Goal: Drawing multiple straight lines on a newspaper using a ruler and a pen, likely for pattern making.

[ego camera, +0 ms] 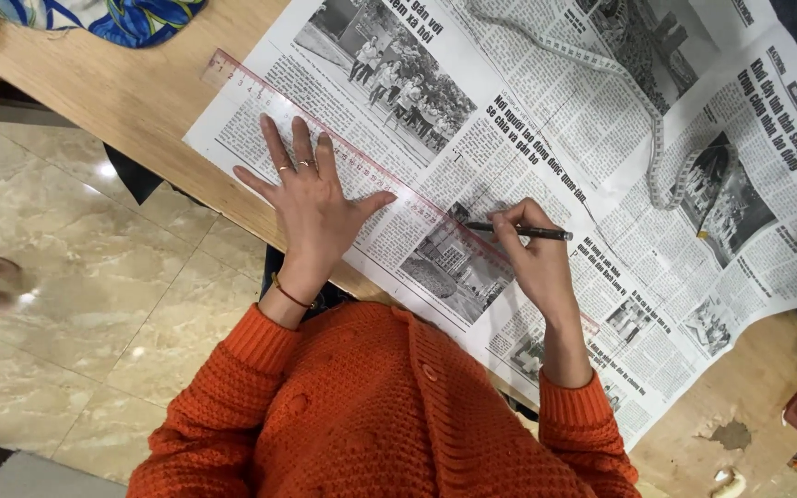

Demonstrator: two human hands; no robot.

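Left hand flat, fingers apart, on ruler; right hand pinching pen toward three o'clock. Press firmly, trace newspaper along edge.

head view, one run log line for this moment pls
left hand: flat on ruler | right hand: holds pen at ruler edge | base: newspaper on table

Under both hands lies matt, printed newspaper on a smooth, light wood worktop, with a clear, glossy pink plastic ruler beneath the left hand, a dark, smooth pen in the right hand, and coarse orange knit sleeves.
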